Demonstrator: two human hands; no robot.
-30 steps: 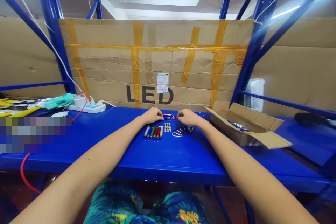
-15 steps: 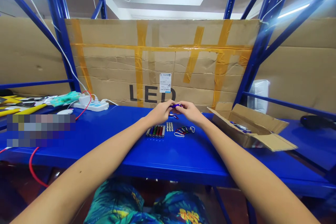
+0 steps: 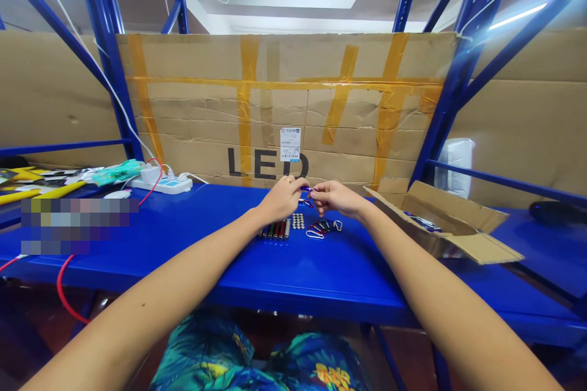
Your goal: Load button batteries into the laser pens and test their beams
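A small purple tube [image 3: 308, 189] is held level above the blue table between my two hands, its exact kind too small to make out. My left hand [image 3: 285, 197] pinches its left end, and my right hand [image 3: 335, 198] has its fingertips closed at the right end. Just below them lies a carabiner clip [image 3: 305, 202]. Under my left wrist is a row of coloured metal tubes [image 3: 277, 230], partly covered. Button cells [image 3: 298, 220] sit in a neat grid beside it. Several coloured carabiners [image 3: 324, 228] lie below my right hand.
An open cardboard box [image 3: 428, 226] with metal items stands at the right. On the left are a white power strip [image 3: 167, 184], a red cable [image 3: 64, 287] and yellow-handled items [image 3: 59, 192]. A large cardboard sheet [image 3: 206, 116] backs the blue table [image 3: 312, 281].
My right hand has turned and its fingers have curled at the tube's right end. The hands sit slightly further apart, with the purple tube still between them.
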